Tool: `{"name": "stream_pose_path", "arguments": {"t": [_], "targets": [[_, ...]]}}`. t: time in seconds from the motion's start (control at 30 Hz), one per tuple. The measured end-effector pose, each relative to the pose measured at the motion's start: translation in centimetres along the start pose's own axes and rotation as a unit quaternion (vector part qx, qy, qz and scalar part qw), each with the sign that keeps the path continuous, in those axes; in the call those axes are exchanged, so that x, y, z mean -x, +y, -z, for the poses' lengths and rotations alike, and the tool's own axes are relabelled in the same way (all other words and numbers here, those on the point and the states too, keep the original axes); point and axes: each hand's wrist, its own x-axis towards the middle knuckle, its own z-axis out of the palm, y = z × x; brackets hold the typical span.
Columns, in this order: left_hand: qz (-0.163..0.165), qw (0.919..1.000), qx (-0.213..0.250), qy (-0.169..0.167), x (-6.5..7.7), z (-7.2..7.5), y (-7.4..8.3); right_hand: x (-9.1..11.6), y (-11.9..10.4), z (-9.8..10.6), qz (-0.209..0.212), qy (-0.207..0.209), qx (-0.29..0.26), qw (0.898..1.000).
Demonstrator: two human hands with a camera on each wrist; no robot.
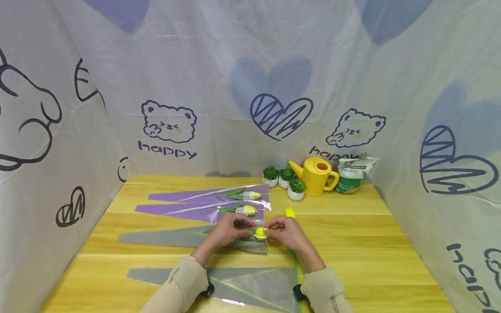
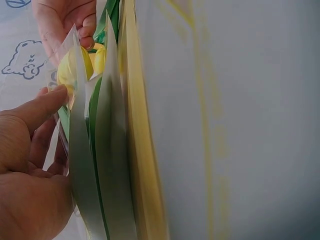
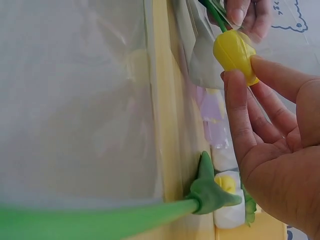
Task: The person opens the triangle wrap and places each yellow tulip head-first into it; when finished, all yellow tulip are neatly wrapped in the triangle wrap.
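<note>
My left hand (image 1: 228,230) pinches the clear-fronted grey flower sleeve (image 1: 156,238) near its open right end, with the thumb on one side and fingers behind. A yellow artificial tulip (image 3: 234,52) lies in the sleeve's mouth, its green stem and leaf running down inside. My right hand (image 1: 288,234) holds the tulip's yellow head between thumb and fingertips. Beyond the right hand, a second yellow tulip (image 1: 289,212) lies on the table, its green stem passing under that hand toward the front. Another grey sleeve (image 1: 258,284) lies flat near the front edge, beneath the forearms.
Two purple sleeves (image 1: 168,209), each with a wrapped yellow tulip, lie behind the hands on the wooden table (image 1: 364,252). At the back right stand several small potted succulents (image 1: 296,190), a yellow watering can (image 1: 314,180) and a green-and-white bag (image 1: 352,174). Printed cloth walls (image 1: 219,78) surround the table.
</note>
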Motion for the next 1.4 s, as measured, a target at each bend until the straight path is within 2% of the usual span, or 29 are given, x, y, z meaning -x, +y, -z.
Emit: {"name": "stream_pose_path", "arguments": {"t": [0.2,0.57,0.9,1.4], "targets": [[-0.007,1.0,-0.003,-0.002,0.0,0.1,0.2,-0.2,0.2,-0.3,0.006,0.001,0.006,1.0],[-0.006,0.9999,0.003,-0.011,0.6,-0.8,-0.7,0.3,1.6,-0.9,0.001,-0.01,-0.009,1.0],[-0.022,0.9997,-0.008,-0.009,0.0,-0.9,0.0,-0.2,1.0,-1.5,0.021,-0.003,0.025,0.999],[-0.013,0.9998,0.011,-0.009,-0.2,-0.9,-0.1,-0.1,0.7,-1.7,0.016,-0.002,0.014,1.0]]}}
